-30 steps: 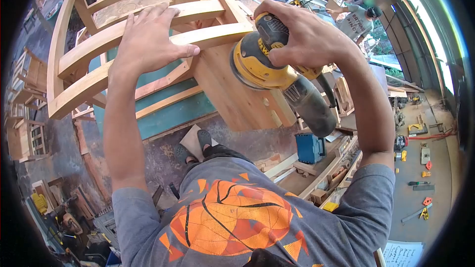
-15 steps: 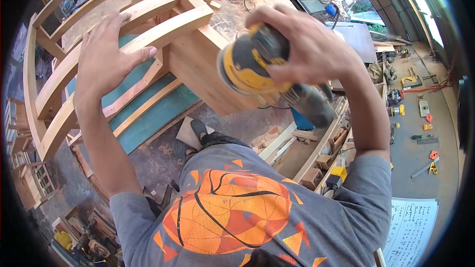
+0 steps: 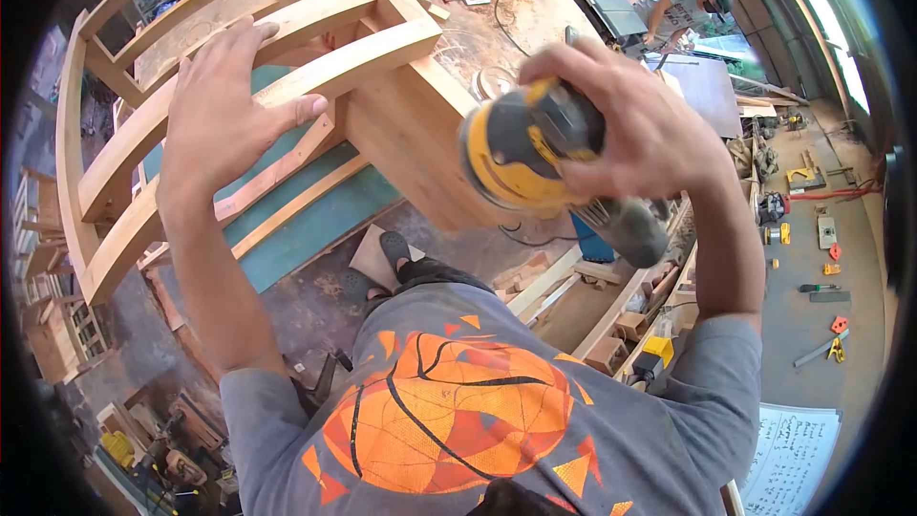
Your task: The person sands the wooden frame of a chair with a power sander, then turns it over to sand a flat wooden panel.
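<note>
A pale wooden chair frame [image 3: 382, 124] lies tipped on a workbench in front of me. My left hand [image 3: 224, 105] rests flat, fingers spread, on its curved back rails [image 3: 325, 67]. My right hand [image 3: 635, 129] grips a yellow and black orbital sander [image 3: 521, 158], whose pad presses against the flat side of the chair's wooden panel. The sander's grey dust bag [image 3: 630, 225] trails down to the right under my wrist.
The teal bench top [image 3: 306, 215] shows under the frame. Tools and a cable [image 3: 506, 0] lie on the far bench. Another person [image 3: 683, 5] works at the back right. Wood offcuts [image 3: 611, 325], small tools on the floor [image 3: 826, 277] and stacked chairs [image 3: 48, 239] surround me.
The sander has slid right and down along the panel's side. My left hand stays on the curved rails. My view has shifted slightly.
</note>
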`<act>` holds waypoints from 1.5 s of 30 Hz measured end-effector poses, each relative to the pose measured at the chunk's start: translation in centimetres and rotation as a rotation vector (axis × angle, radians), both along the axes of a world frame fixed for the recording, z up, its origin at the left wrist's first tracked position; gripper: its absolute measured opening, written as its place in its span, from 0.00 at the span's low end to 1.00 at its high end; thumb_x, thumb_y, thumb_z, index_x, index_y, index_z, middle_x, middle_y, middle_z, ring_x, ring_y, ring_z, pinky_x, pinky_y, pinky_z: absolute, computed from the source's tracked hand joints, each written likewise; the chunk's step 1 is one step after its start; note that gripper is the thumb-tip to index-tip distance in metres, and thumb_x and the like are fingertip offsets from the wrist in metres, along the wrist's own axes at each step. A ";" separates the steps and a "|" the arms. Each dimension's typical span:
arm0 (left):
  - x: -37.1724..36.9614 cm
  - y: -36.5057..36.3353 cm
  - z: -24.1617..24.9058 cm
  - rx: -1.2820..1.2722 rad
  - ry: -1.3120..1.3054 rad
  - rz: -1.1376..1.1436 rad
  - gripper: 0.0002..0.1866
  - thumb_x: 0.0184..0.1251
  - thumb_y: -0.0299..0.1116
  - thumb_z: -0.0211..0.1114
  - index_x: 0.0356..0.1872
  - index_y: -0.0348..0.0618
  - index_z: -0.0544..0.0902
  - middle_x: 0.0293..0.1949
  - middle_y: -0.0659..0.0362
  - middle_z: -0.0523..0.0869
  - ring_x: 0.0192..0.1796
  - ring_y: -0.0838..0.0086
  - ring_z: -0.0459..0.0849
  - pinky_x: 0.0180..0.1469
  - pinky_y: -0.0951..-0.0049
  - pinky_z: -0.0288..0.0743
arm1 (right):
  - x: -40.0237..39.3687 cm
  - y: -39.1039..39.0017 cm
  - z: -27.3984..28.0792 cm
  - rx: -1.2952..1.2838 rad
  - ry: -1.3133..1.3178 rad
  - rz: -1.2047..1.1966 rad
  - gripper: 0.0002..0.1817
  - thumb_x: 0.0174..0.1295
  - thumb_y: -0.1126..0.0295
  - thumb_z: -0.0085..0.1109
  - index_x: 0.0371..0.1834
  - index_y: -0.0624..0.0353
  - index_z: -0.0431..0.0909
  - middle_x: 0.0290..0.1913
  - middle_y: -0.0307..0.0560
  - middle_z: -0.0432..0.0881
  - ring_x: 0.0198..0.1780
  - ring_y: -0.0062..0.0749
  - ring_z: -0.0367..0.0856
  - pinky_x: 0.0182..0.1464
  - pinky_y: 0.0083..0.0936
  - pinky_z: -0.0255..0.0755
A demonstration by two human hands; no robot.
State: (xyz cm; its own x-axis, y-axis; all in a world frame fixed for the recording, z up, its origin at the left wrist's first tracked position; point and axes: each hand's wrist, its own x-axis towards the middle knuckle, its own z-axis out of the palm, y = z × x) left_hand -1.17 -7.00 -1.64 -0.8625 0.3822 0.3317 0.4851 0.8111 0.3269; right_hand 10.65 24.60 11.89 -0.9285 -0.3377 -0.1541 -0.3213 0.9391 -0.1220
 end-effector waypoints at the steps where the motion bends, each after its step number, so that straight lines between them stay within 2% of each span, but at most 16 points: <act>1: 0.1 0.1 0.2 0.005 -0.021 -0.009 0.47 0.50 0.52 0.82 0.72 0.41 0.76 0.74 0.44 0.75 0.77 0.49 0.71 0.79 0.54 0.63 | -1.0 0.0 -0.4 -0.049 0.048 0.097 0.36 0.45 0.62 0.71 0.63 0.52 0.75 0.45 0.58 0.79 0.49 0.56 0.82 0.54 0.46 0.76; 5: 0.4 0.4 1.0 0.014 -0.078 -0.010 0.47 0.50 0.49 0.83 0.72 0.40 0.76 0.74 0.44 0.76 0.76 0.51 0.73 0.78 0.55 0.64 | -3.9 -2.1 -0.6 -0.023 -0.025 0.012 0.37 0.41 0.63 0.70 0.61 0.54 0.75 0.52 0.54 0.79 0.54 0.50 0.82 0.58 0.44 0.75; 7: 0.2 0.3 1.1 0.089 -0.183 -0.009 0.47 0.51 0.48 0.82 0.72 0.40 0.76 0.74 0.43 0.76 0.75 0.52 0.75 0.78 0.56 0.65 | -5.2 -0.9 -1.9 -0.025 0.231 0.229 0.36 0.47 0.61 0.70 0.65 0.54 0.76 0.47 0.62 0.87 0.50 0.51 0.88 0.52 0.47 0.81; 11: 0.4 0.4 1.2 0.088 -0.188 0.015 0.46 0.51 0.48 0.82 0.72 0.40 0.77 0.75 0.45 0.76 0.76 0.52 0.74 0.78 0.58 0.65 | -2.9 -0.7 -1.2 -0.021 0.155 0.125 0.36 0.46 0.60 0.70 0.65 0.52 0.76 0.45 0.61 0.87 0.48 0.52 0.88 0.51 0.47 0.81; 13: 0.5 0.5 1.1 0.090 -0.174 0.009 0.46 0.51 0.48 0.82 0.72 0.40 0.77 0.75 0.45 0.76 0.77 0.52 0.74 0.78 0.58 0.65 | -0.8 -0.1 -0.6 0.018 0.034 0.001 0.35 0.42 0.63 0.70 0.60 0.54 0.75 0.49 0.53 0.79 0.52 0.51 0.81 0.57 0.45 0.75; 15: 0.3 0.5 0.8 0.093 -0.170 0.003 0.45 0.51 0.48 0.82 0.71 0.40 0.77 0.75 0.46 0.76 0.77 0.52 0.73 0.78 0.57 0.65 | 1.5 1.2 -1.0 -0.003 0.137 0.073 0.35 0.46 0.61 0.71 0.64 0.47 0.76 0.43 0.57 0.82 0.50 0.55 0.84 0.53 0.47 0.77; 17: 0.0 0.3 0.6 0.071 -0.132 -0.010 0.49 0.48 0.59 0.83 0.71 0.43 0.78 0.76 0.45 0.74 0.76 0.50 0.74 0.77 0.53 0.67 | 3.9 1.4 -0.4 -0.024 0.057 -0.044 0.34 0.46 0.63 0.71 0.63 0.47 0.76 0.45 0.55 0.79 0.50 0.55 0.83 0.53 0.47 0.77; 21: -0.2 0.1 0.5 0.072 -0.095 -0.013 0.49 0.48 0.59 0.84 0.71 0.43 0.78 0.74 0.44 0.76 0.76 0.49 0.74 0.77 0.54 0.67 | 5.1 2.5 -0.1 -0.005 0.032 -0.040 0.35 0.46 0.63 0.72 0.63 0.47 0.75 0.47 0.54 0.80 0.51 0.56 0.83 0.55 0.47 0.77; 23: 0.2 0.5 1.2 0.135 -0.208 -0.031 0.45 0.51 0.46 0.83 0.71 0.41 0.77 0.74 0.46 0.76 0.77 0.52 0.73 0.79 0.57 0.63 | 3.7 2.3 -0.5 -0.030 0.084 0.003 0.36 0.46 0.63 0.72 0.64 0.47 0.75 0.48 0.54 0.80 0.51 0.57 0.83 0.55 0.47 0.77; 28: 0.1 0.2 1.1 0.160 -0.228 -0.028 0.45 0.51 0.45 0.84 0.72 0.40 0.76 0.74 0.45 0.76 0.77 0.52 0.73 0.79 0.57 0.64 | -0.1 1.6 -1.7 -0.024 0.206 0.104 0.35 0.46 0.63 0.71 0.63 0.48 0.75 0.50 0.54 0.81 0.53 0.55 0.83 0.57 0.46 0.76; 33: -0.2 -0.1 0.6 0.202 -0.271 -0.047 0.45 0.51 0.45 0.84 0.72 0.39 0.76 0.74 0.45 0.76 0.76 0.53 0.73 0.78 0.58 0.64 | 2.7 0.7 -0.3 -0.059 0.083 0.086 0.33 0.45 0.66 0.73 0.60 0.44 0.77 0.48 0.53 0.80 0.51 0.56 0.84 0.53 0.47 0.77; 36: -0.4 -0.5 0.2 0.186 -0.154 -0.075 0.50 0.47 0.55 0.86 0.70 0.37 0.78 0.71 0.41 0.78 0.75 0.49 0.76 0.76 0.55 0.68 | 3.6 0.7 -0.3 -0.006 0.066 0.069 0.32 0.44 0.67 0.75 0.58 0.45 0.79 0.49 0.49 0.79 0.50 0.53 0.84 0.50 0.45 0.79; 38: -0.3 -0.1 0.4 0.159 -0.127 -0.084 0.49 0.48 0.54 0.85 0.69 0.37 0.78 0.71 0.40 0.78 0.74 0.49 0.76 0.76 0.55 0.68 | 3.2 1.0 -0.9 -0.034 0.133 0.101 0.32 0.43 0.68 0.76 0.57 0.45 0.80 0.50 0.46 0.79 0.48 0.50 0.85 0.49 0.43 0.80; 39: -0.4 0.0 0.5 0.149 -0.122 -0.104 0.49 0.48 0.54 0.85 0.69 0.37 0.78 0.71 0.40 0.78 0.74 0.49 0.76 0.76 0.55 0.68 | 2.4 0.6 -0.7 -0.061 0.110 0.076 0.33 0.43 0.66 0.73 0.60 0.45 0.78 0.49 0.53 0.80 0.50 0.55 0.84 0.51 0.48 0.77; 42: -0.1 0.0 0.7 0.181 -0.181 -0.072 0.47 0.49 0.53 0.85 0.69 0.37 0.79 0.72 0.40 0.77 0.74 0.48 0.76 0.76 0.55 0.67 | -0.8 1.5 -1.8 -0.051 0.212 0.136 0.35 0.43 0.66 0.74 0.61 0.48 0.77 0.50 0.49 0.79 0.55 0.50 0.81 0.57 0.43 0.76; 45: -0.4 -0.1 1.0 0.195 -0.250 -0.044 0.46 0.50 0.44 0.83 0.71 0.36 0.76 0.76 0.42 0.73 0.79 0.52 0.70 0.80 0.58 0.61 | -0.5 1.7 -1.6 -0.028 0.202 0.190 0.34 0.43 0.62 0.73 0.60 0.46 0.78 0.45 0.53 0.80 0.49 0.55 0.85 0.50 0.50 0.76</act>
State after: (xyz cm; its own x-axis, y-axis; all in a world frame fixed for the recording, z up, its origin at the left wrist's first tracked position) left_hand -1.53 -7.12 -0.65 -0.9108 0.3705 0.1822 0.4030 0.7014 0.5880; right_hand 10.14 26.27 10.29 -0.8591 -0.5103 0.0399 -0.5118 0.8568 -0.0629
